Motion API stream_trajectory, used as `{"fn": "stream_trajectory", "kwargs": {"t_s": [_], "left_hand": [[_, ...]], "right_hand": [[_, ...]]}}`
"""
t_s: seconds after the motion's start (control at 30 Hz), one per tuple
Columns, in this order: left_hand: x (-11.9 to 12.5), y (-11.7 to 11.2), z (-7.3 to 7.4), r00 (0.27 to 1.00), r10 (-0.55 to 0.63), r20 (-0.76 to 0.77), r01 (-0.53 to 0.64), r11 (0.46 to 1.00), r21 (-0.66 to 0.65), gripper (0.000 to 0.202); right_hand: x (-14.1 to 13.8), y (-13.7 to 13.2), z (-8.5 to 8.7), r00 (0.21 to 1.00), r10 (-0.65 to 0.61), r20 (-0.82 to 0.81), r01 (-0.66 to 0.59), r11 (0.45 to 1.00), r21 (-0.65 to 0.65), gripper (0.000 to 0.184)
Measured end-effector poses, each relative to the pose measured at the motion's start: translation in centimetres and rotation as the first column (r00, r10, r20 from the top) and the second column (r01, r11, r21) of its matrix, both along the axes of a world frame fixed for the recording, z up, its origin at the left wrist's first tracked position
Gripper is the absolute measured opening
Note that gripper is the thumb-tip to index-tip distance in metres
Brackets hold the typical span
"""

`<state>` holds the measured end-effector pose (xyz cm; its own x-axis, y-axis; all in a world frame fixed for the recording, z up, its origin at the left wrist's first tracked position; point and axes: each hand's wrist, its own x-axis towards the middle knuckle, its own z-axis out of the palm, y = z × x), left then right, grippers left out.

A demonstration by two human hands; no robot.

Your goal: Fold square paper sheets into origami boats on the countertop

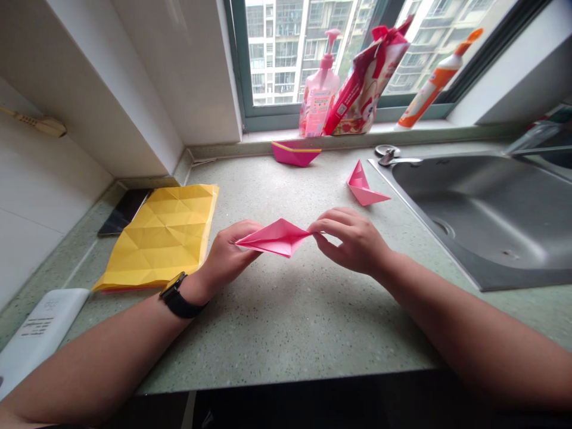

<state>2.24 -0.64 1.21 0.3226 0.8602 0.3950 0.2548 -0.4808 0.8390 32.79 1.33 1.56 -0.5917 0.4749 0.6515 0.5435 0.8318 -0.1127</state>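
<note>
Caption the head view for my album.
Left hand and right hand hold a folded pink paper over a speckled counter.

Left hand [226, 253] partly behind pink paper [274, 241], sink [491, 208] cut off right

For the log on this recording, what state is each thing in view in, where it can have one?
Pink folded paper piece: partly opened, held at both ends.
Left hand: closed on its left end.
Right hand: pinching its right tip.
Dark-pink paper boat with yellow rim: folded, unheld.
Light-pink paper boat: folded, unheld.
Yellow paper sheet: spread out, creased.
Pink plastic pump bottle: upright.
Black wristwatch: worn.
</note>
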Motion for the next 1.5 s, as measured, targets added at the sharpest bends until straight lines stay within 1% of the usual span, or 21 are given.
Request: {"fn": "stream_trajectory", "kwargs": {"t_s": [0.07,0.17,0.27,0.33,0.4,0.47,0.5,0.57,0.67,0.77,0.83,0.87,0.97,1.0,1.07,1.13,1.17,1.23,1.37,1.43,1.5], "left_hand": [[-0.1,0.0,-0.1,1.0,0.003,-0.006,-0.002,1.0,0.025,0.038],[0.0,0.0,-0.3,1.0,0.0,-0.024,0.001,0.999,0.039,0.036],[0.3,0.0,-0.4,0.995,-0.09,-0.029,0.092,0.995,0.043,0.028],[0.7,-0.2,-0.5,0.982,-0.183,-0.041,0.184,0.982,0.038,0.022],[1.1,-0.4,-0.6,0.965,-0.252,-0.073,0.254,0.967,0.024,0.016],[1.4,-0.7,-0.7,0.954,-0.285,-0.096,0.287,0.958,0.01,0.011],[1.5,-0.8,-0.7,0.952,-0.29,-0.099,0.292,0.957,0.0,0.01],[1.6,-1.0,-0.6,0.954,-0.285,-0.091,0.283,0.958,-0.035,0.009],[1.7,-1.1,-0.4,0.965,-0.253,-0.069,0.244,0.963,-0.115,0.017],[1.7,-1.0,-0.2,0.973,-0.232,-0.011,0.226,0.954,-0.196,0.025],[1.7,-0.9,-0.3,0.974,-0.222,0.054,0.229,0.939,-0.257,0.03],[1.8,-0.9,-0.4,0.973,-0.214,0.092,0.232,0.928,-0.292,0.031],[1.8,-0.8,-0.7,0.968,-0.165,0.192,0.229,0.893,-0.388,0.036],[1.9,-0.8,-0.8,0.964,-0.149,0.22,0.229,0.884,-0.407,0.037],[1.9,-0.8,-0.9,0.958,-0.133,0.253,0.234,0.874,-0.426,0.04],[2.0,-0.8,-0.8,0.953,-0.137,0.27,0.245,0.873,-0.423,0.04],[2.0,-0.8,-0.7,0.95,-0.139,0.279,0.25,0.875,-0.415,0.04],[1.9,-0.8,-0.5,0.946,-0.119,0.302,0.235,0.892,-0.386,0.039],[1.6,-0.6,0.1,0.952,-0.05,0.303,0.145,0.943,-0.298,0.034],[1.4,-0.4,0.1,0.954,-0.031,0.298,0.117,0.955,-0.273,0.033],[1.2,-0.2,-0.1,0.946,0.006,0.323,0.087,0.959,-0.271,0.035]], "right_hand": [[0.0,-0.1,0.0,1.0,0.005,0.001,-0.005,1.0,-0.026,0.012],[-0.3,-0.6,0.1,0.997,0.042,-0.057,-0.048,0.993,-0.105,0.027],[-1.0,-1.4,0.3,0.988,0.042,-0.148,-0.073,0.975,-0.209,0.032],[-1.5,-1.9,0.5,0.985,0.009,-0.172,-0.06,0.953,-0.298,0.027],[-1.8,-2.2,0.6,0.989,0.015,-0.149,-0.074,0.915,-0.397,0.014],[-1.9,-2.3,0.6,0.993,0.045,-0.111,-0.092,0.879,-0.468,0.006],[-1.9,-2.3,0.6,0.994,0.048,-0.101,-0.092,0.867,-0.49,0.008],[-2.0,-2.3,0.4,0.993,0.022,-0.113,-0.078,0.851,-0.52,0.009],[-2.2,-2.4,0.1,0.984,-0.027,-0.178,-0.078,0.824,-0.561,0.01],[-2.7,-2.7,0.2,0.975,0.004,-0.221,-0.139,0.788,-0.6,0.011],[-3.0,-3.0,0.4,0.971,0.044,-0.235,-0.188,0.749,-0.636,0.01],[-3.1,-3.1,0.5,0.967,0.053,-0.248,-0.209,0.723,-0.659,0.014],[-3.3,-3.1,0.8,0.946,0.048,-0.32,-0.278,0.629,-0.726,0.036],[-3.3,-3.1,0.9,0.939,0.047,-0.339,-0.298,0.601,-0.742,0.038],[-3.5,-3.1,0.8,0.935,0.044,-0.352,-0.312,0.572,-0.758,0.031],[-3.7,-3.1,0.5,0.941,0.023,-0.336,-0.286,0.583,-0.76,0.021],[-3.8,-3.1,0.3,0.945,0.008,-0.328,-0.266,0.603,-0.752,0.018],[-3.8,-3.2,0.0,0.953,-0.012,-0.303,-0.22,0.664,-0.714,0.015],[-3.6,-3.4,-0.2,0.97,0.007,-0.243,-0.15,0.805,-0.574,0.011],[-3.5,-3.4,-0.1,0.975,0.009,-0.223,-0.128,0.84,-0.527,0.007],[-3.4,-3.4,-0.2,0.982,0.013,-0.189,-0.11,0.85,-0.516,0.007]]}}
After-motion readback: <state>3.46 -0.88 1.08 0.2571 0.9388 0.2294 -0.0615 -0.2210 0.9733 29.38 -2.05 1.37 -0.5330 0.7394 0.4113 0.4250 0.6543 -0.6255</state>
